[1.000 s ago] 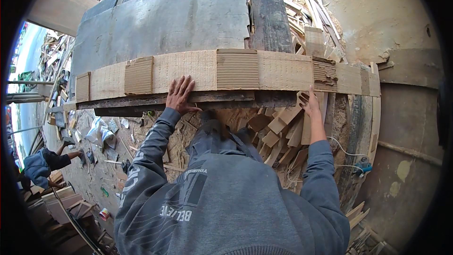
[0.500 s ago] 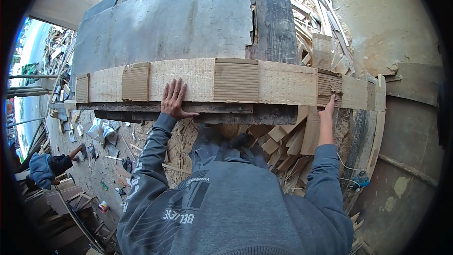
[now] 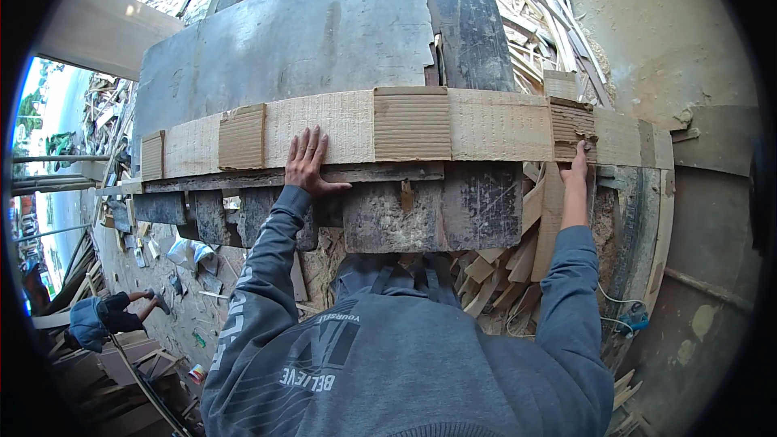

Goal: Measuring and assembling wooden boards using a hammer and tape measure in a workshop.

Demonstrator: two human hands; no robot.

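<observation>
A long pale wooden board [image 3: 336,133] lies crosswise before me, with several brown ribbed patches like corrugated cardboard [image 3: 411,124] along it. My left hand [image 3: 309,163] rests flat on the board's near edge, fingers spread and pointing away, thumb out to the right. At the right, my right hand [image 3: 575,168] grips the near edge by a torn ribbed patch [image 3: 573,125]. One digit lies on top there; the other fingers are hidden. A narrow dark strip [image 3: 364,173] runs under the board's near edge.
Beyond the board lies a grey metal sheet [image 3: 283,36]. Dark, worn bench planks [image 3: 481,206] jut toward me. Scrap wood [image 3: 502,279] is piled under the right side, with a blue tool [image 3: 637,320] and cord nearby. Another person [image 3: 101,320] is at the far left.
More of the dark planks on the near side of the board now shows. Both hands keep their places on the board. The other person's legs have changed position.
</observation>
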